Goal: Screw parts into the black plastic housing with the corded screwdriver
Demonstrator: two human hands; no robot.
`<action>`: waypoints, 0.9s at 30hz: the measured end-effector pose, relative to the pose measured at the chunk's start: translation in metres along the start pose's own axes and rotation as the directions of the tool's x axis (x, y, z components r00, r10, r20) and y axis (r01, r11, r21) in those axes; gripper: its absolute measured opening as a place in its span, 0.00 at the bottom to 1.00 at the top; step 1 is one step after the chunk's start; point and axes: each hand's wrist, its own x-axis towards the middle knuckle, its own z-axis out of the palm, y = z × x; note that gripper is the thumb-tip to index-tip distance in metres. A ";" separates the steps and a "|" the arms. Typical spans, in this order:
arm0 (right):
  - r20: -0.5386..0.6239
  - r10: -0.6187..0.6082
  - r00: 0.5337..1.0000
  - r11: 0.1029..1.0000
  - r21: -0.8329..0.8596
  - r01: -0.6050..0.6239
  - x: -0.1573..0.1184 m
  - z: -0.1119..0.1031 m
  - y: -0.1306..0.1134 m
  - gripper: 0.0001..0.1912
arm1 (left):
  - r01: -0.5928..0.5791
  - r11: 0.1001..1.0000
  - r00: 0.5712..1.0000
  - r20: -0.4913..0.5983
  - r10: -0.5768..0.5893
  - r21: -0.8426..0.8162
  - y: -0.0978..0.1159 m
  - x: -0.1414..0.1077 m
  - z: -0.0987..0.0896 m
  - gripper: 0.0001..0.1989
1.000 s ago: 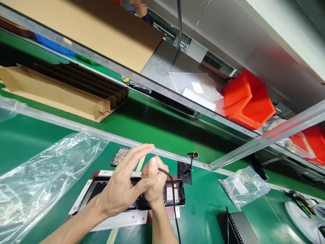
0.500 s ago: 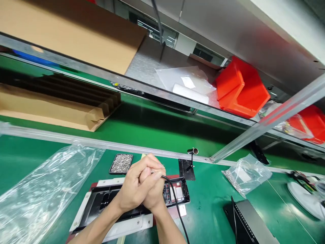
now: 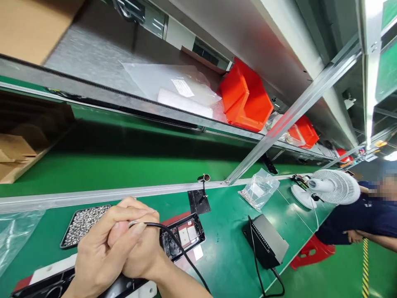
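Observation:
My left hand [image 3: 96,244] and my right hand [image 3: 142,252] are clasped together, fingers wrapped closed. A black cable [image 3: 182,247] comes out by my thumbs and runs down to the right. The body of the corded tool it leads to is hidden inside my hands. Under them lies a long black plastic housing [image 3: 200,225], partly covered by my hands and right forearm, with a white fixture [image 3: 51,268] along its edge. Left of my hands sits a black tray [image 3: 70,247] of small metal parts, likely screws. Behind the housing stands a black plate [image 3: 194,203] with a ring holder.
A black box with a cord [image 3: 263,244], a clear bag of small parts [image 3: 257,190] and a white fan [image 3: 335,186] stand to the right. A person [image 3: 347,219] is beyond the bench edge. A slanted metal post [image 3: 273,132] and the shelf with red bins [image 3: 245,99] rise ahead.
My view has turned right, so the bench scene has slid left and the fan and person have come into sight. My hands stay clasped, now lower left in the picture.

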 end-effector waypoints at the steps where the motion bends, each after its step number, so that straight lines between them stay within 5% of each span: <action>1: -0.014 -0.012 1.000 0.999 0.037 0.013 0.000 -0.001 -0.002 0.24 | -0.017 1.000 1.000 -0.003 0.017 -0.008 0.001 0.001 0.001 0.04; 7: -0.098 0.012 0.995 0.978 0.210 0.009 -0.002 -0.010 -0.022 0.24 | -0.018 0.999 0.999 -0.050 0.016 -0.040 0.011 0.008 0.006 0.08; 27: -0.129 0.056 0.990 0.985 0.170 -0.034 0.004 -0.010 -0.022 0.30 | -0.007 0.978 0.998 -0.063 -0.006 -0.208 0.017 0.017 0.017 0.09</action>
